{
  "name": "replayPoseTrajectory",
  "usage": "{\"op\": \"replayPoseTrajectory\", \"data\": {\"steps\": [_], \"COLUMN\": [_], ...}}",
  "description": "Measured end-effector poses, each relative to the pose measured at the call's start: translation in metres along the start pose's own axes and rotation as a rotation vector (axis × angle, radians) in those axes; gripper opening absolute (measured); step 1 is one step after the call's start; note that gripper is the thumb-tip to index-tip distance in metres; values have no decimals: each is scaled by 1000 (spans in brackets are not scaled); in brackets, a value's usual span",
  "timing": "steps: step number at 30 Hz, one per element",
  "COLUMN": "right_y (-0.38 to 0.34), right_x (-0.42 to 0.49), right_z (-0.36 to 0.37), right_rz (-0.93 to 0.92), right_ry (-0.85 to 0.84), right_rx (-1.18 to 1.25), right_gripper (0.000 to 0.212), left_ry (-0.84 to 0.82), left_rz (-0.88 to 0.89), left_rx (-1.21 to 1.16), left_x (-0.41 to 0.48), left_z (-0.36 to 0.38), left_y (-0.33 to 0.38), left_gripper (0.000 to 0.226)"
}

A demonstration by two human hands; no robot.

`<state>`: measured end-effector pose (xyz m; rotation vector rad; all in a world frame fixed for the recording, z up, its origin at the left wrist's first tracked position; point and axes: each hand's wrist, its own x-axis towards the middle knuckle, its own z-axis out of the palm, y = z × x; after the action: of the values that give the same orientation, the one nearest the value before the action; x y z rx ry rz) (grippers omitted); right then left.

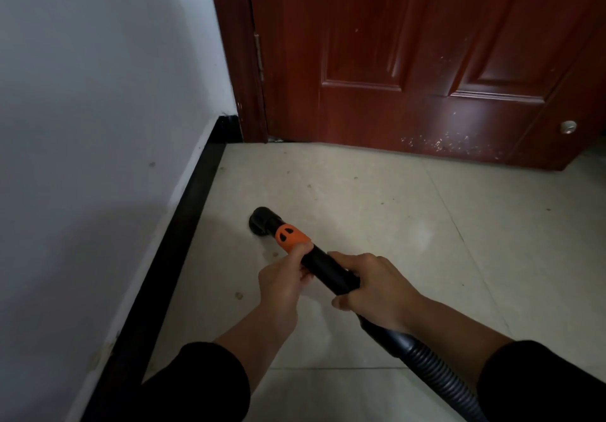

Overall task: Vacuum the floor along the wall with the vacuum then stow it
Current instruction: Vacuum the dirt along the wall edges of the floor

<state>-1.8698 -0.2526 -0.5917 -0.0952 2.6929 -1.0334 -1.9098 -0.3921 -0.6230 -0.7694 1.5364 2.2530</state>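
Black-sleeved, your left hand (pixel 285 282) and right hand (pixel 377 290) are gripping the black-and-orange plastic vacuum tube (pixel 328 267); vacuuming seems underway, stowing undone.

Vacuum wand (pixel 328 269): smooth black plastic with a slight sheen. Collar (pixel 290 236): matt orange plastic. Nozzle (pixel 262 219): black plastic, smooth. Hose (pixel 429 367): ribbed black flexible plastic, semi-gloss. Floor (pixel 377 198): pale smooth tiles with thin grout lines, speckled with dirt. Door (pixel 410 60): red-brown panelled wood, glossy varnish, scuffed and flecked pale near the bottom edge. Hinge (pixel 259 57): dull metal. Skirting board (pixel 183 224): glossy black. Wall (pixel 98 77): matt white paint. Sleeves (pixel 203 385): black matt cloth.
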Motion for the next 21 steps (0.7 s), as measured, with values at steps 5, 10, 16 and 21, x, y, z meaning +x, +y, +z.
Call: {"op": "replayPoseTrajectory", "data": {"steps": [5,10,16,21], "right_y": [6,15,37,37], "right_x": [-8,2,24,30], "right_z": [-1,-6,-27,-36], "right_rz": [0,48,145,234], "right_ry": [58,111,157,134], "right_rx": [-66,-56,-28,-69], "right_gripper": [37,36,45,47], "left_ry": [-40,-35,-77,-32], "left_rz": [-23,-34,-93,-185], "left_rx": [3,-30,8,103], "left_x": [-8,4,38,49], "left_z": [4,29,64,77], "left_y": [-3,1,1,5], "left_gripper": [11,9,13,14]}}
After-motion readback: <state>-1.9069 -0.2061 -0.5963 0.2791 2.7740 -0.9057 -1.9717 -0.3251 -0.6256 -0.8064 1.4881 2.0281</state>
